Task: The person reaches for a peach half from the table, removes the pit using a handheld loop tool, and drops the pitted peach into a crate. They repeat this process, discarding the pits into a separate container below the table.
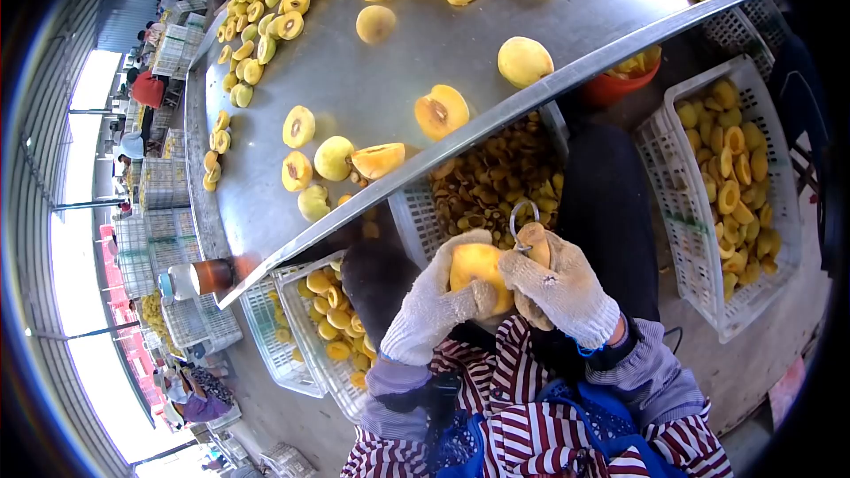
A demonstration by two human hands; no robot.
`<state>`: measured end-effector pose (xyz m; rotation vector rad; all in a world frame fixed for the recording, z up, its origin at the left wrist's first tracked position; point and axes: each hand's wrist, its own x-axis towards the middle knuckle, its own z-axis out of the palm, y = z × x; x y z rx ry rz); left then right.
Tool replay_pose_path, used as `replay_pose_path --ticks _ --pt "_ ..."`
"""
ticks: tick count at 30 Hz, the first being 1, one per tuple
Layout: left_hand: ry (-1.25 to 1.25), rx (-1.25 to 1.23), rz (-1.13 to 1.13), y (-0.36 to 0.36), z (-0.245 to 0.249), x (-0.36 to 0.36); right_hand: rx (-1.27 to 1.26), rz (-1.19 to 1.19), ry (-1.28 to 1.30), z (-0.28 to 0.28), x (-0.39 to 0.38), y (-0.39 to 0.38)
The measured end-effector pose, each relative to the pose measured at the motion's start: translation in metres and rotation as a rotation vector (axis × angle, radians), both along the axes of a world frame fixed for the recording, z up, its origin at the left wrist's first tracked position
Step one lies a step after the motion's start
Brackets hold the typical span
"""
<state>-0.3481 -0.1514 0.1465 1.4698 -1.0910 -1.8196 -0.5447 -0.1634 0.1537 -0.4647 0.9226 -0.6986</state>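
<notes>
My left hand (427,310), in a white knit glove, cups a yellow peach half (475,271) close to my chest. My right hand (560,290), gloved too, grips a wooden-handled pitting tool (529,232) with a metal loop at its tip; the loop sits at the top edge of the fruit. Both hands touch each other around the peach, above a white crate of pits and scraps (482,184) that stands under the table's edge.
A steel table (398,80) tilts across the top, strewn with whole and halved peaches. White crates of halves stand at the right (719,186) and lower left (329,327). A red bowl (620,84) sits under the table edge. Other workers sit far left.
</notes>
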Motion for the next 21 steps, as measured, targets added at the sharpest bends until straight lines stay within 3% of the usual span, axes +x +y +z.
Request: replay_pose_path --ticks 2,6,9,13,21 --pt "0.078 -0.012 0.049 0.012 -0.02 0.008 -0.042 -0.032 -0.007 -0.003 0.0 0.001" --pt "0.567 0.023 0.458 -0.002 -0.008 -0.006 0.055 0.049 -0.005 0.004 0.004 0.001" --pt "0.544 -0.026 0.535 -0.007 -0.01 -0.003 -0.197 0.275 0.267 -0.01 0.016 0.009" --pt "0.55 -0.077 0.574 -0.008 -0.005 -0.01 -0.264 0.441 0.367 -0.012 0.019 0.004" --pt "0.597 -0.161 0.632 -0.007 0.002 -0.026 -0.358 0.454 0.471 -0.019 0.022 0.007"
